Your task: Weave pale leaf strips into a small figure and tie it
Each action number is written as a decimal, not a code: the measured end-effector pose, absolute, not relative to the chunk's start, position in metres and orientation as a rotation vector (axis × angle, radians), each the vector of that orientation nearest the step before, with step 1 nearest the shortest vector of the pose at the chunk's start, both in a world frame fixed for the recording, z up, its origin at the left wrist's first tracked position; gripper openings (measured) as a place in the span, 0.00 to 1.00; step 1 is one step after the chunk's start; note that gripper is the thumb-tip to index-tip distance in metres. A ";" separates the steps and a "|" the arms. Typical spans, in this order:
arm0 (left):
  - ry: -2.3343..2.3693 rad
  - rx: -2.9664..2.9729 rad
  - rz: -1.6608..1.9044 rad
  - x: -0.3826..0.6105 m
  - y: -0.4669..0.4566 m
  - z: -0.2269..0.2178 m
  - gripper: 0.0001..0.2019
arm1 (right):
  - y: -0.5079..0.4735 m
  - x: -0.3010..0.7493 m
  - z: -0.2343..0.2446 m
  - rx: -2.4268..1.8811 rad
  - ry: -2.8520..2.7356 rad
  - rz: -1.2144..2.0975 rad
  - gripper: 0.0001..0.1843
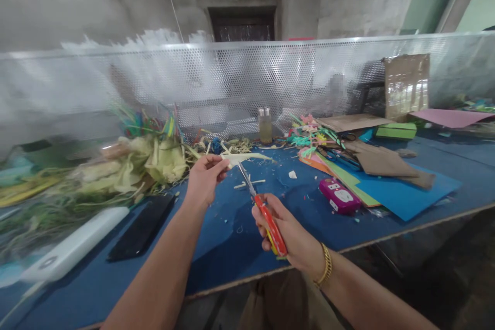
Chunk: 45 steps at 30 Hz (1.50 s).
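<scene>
Pinched in the fingers of my left hand [208,178] is a pale, pointed strip of what looks like corn husk [247,157], its tip lying off to the right. My right hand [284,221] is closed round the red and yellow handles of scissors [266,216]. Their metal blades reach up to the lower edge of the husk, close to my left fingertips. Whether the blades have cut into it I cannot tell. Beneath them, thin pale scraps [249,184] lie on the blue tabletop [232,247].
At left are a heap of husks [166,160], a black phone-like slab [141,227] and a long white device [77,245]. At right lie a purple box [339,196], coloured paper [410,196] and cardboard [382,161]. A bottle [265,126] stands before the perforated metal screen [240,72].
</scene>
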<state>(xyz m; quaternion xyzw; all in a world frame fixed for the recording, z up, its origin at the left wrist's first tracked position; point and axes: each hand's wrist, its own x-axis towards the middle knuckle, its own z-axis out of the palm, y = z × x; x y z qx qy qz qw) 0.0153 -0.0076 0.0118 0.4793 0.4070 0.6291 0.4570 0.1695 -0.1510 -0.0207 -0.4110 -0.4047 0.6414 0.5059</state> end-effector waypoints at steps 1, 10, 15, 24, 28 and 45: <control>1.002 1.182 1.549 0.016 -0.008 0.012 0.20 | -0.151 0.170 -0.020 -0.999 -0.984 1.557 0.26; 0.942 1.179 1.511 0.025 -0.016 0.011 0.19 | -0.142 0.167 -0.022 -0.951 -0.976 1.570 0.26; 0.917 1.183 1.496 0.031 -0.020 0.010 0.19 | -0.139 0.166 -0.019 -0.931 -0.982 1.563 0.26; 0.925 1.168 1.528 0.036 -0.024 0.007 0.20 | -0.135 0.163 -0.016 -0.904 -0.956 1.558 0.26; 0.906 1.164 1.522 0.034 -0.022 0.008 0.19 | -0.135 0.164 -0.016 -0.898 -0.969 1.554 0.27; 0.871 1.103 1.447 0.032 -0.024 0.014 0.18 | -0.136 0.170 -0.023 -0.897 -0.965 1.541 0.27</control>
